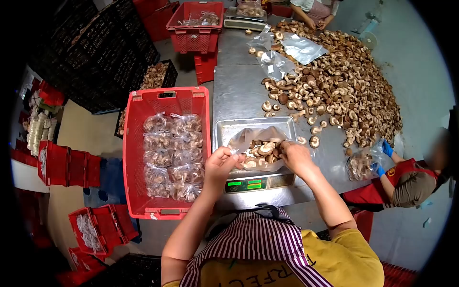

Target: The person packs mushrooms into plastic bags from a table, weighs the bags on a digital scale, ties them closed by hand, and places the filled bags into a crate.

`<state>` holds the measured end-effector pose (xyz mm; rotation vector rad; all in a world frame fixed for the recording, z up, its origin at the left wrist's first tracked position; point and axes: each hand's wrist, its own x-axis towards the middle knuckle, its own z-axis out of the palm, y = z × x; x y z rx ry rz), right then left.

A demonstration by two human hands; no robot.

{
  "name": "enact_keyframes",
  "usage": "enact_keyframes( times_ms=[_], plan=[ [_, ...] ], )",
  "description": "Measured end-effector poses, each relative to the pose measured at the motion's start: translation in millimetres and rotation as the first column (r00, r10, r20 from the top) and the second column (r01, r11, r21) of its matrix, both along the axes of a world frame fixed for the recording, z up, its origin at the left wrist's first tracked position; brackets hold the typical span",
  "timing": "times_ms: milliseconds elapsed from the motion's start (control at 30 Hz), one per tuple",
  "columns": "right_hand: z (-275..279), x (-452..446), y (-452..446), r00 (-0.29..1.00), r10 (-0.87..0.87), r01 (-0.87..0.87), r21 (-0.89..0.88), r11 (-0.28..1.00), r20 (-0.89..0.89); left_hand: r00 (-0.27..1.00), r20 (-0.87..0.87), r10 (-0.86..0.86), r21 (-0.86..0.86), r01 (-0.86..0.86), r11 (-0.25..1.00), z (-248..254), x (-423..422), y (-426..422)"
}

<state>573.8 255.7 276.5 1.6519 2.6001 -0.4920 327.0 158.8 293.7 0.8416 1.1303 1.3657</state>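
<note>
A clear plastic bag (243, 139) with its mouth spread wide sits on the metal pan of a digital scale (289, 125). Shiitake mushrooms (266, 149) fill the bag's bottom. My left hand (220, 168) pinches the bag's left rim between thumb and fingers. On the opposite side, my right hand (297, 157) grips the right rim, its fingertips partly hidden by the plastic and mushrooms. Below the pan, the scale's green display (245, 185) is lit; its digits are too small to read. A few loose mushrooms (314, 141) lie just right of the scale.
Left of the scale stands a red crate (135, 158) holding rows of bagged mushrooms (173, 155). A large mushroom heap (344, 81) covers the steel table's (234, 91) right side, with plastic bags (303, 48) on it. A co-worker's blue-gloved hands (380, 168) hold a filled bag at right; another person works opposite.
</note>
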Motion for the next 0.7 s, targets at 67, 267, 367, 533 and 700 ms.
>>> enact_keyframes(
  times_ms=[67, 267, 367, 533, 700],
  plan=[
    [0, -4, -4, 0.996, 0.045, -0.042, 0.046, 0.998, -0.078, 0.998, 0.055, 0.010, 0.029, -0.012, 1.000, -4, 1, 1],
    [-33, -26, 13, 0.993, 0.055, -0.029, 0.235, 0.972, -0.104, 0.996, 0.087, -0.010, 0.091, 0.002, 0.996, -19, 5, 17],
    [-32, -30, 16, 0.965, 0.108, -0.025, 0.325, 0.945, -0.238, 0.996, 0.081, 0.030, 0.128, -0.040, 0.991, -19, 7, 21],
    [-19, -44, 25, 0.939, 0.056, 0.054, 0.304, 0.951, -0.340, 0.996, 0.076, 0.045, 0.217, -0.060, 0.974, -16, 13, 32],
    [-18, -70, 28, 0.951, 0.102, -0.005, 0.314, 0.950, -0.293, 0.996, 0.050, 0.071, 0.185, -0.079, 0.980, -21, 10, 38]
  ],
)
